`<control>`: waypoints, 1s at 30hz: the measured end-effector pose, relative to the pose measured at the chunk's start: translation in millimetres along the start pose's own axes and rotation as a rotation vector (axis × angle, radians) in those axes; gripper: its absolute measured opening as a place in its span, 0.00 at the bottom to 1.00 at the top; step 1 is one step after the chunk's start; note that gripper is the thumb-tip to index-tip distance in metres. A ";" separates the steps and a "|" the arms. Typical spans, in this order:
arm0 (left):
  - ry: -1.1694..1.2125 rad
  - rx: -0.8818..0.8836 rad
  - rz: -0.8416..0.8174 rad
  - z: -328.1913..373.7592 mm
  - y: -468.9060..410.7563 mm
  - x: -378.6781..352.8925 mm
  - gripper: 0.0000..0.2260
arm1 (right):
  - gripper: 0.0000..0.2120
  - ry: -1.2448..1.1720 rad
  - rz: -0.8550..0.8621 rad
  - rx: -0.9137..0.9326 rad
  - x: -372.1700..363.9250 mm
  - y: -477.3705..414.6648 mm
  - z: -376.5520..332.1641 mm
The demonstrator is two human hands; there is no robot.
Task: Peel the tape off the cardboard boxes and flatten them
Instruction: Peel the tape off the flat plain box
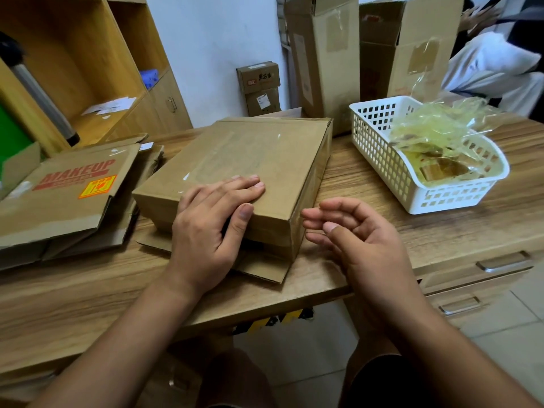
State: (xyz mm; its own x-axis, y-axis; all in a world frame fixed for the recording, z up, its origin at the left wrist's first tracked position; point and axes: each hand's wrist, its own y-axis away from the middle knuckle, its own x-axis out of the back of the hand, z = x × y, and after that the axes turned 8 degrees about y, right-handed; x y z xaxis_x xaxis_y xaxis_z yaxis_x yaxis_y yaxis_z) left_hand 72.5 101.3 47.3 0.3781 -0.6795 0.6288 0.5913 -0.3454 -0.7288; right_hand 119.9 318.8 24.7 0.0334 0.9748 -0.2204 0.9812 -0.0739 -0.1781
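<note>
A flat brown cardboard box (250,160) lies in the middle of the wooden desk (441,231), with clear tape running along its top and its near flaps spread out underneath. My left hand (212,225) rests on the box's near corner, fingers flat on top and thumb pressed against the front side. My right hand (353,237) hovers just right of that corner, fingers apart and loosely curled, holding nothing. A stack of flattened boxes (67,195), the top one printed MAKEUP, lies at the left.
A white plastic basket (379,160) with crumpled peeled tape (435,134) stands at the right. Tall open cartons (326,54) stand behind, small boxes (259,86) against the wall. A wooden shelf unit (88,69) is at the left. A person in white (494,66) sits at the back right.
</note>
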 end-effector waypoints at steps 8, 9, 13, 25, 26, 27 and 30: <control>-0.001 -0.004 0.008 0.0 -0.4 -0.1 0.15 | 0.11 -0.006 -0.030 -0.009 1.0 0.2 -1.1; -0.002 -0.004 0.009 -0.2 -0.5 0.0 0.15 | 0.11 -0.008 -0.035 -0.012 1.5 0.1 -1.4; -0.004 -0.002 0.010 0.0 -0.4 -0.2 0.15 | 0.10 0.003 -0.057 -0.011 2.4 -0.1 -1.7; 0.009 0.007 0.004 -0.9 0.4 -0.2 0.16 | 0.10 0.016 -0.014 0.004 -0.7 1.2 1.0; 0.010 0.006 0.007 -1.0 0.4 -0.4 0.16 | 0.09 0.025 -0.017 0.008 -0.8 1.5 0.3; 0.010 0.005 0.009 -0.9 0.4 -0.4 0.16 | 0.09 0.029 -0.018 0.009 -0.4 1.5 -0.3; 0.009 0.006 0.007 -0.4 0.1 -0.8 0.16 | 0.09 0.030 -0.040 0.011 -0.4 1.7 -1.8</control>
State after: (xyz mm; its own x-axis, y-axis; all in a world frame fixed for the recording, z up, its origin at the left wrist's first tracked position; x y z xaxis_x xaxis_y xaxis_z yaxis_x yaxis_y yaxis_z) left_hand 71.9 101.5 46.6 0.3762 -0.6876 0.6211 0.5926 -0.3368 -0.7317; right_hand 121.9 318.7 26.2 0.0004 0.9829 -0.1843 0.9798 -0.0372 -0.1965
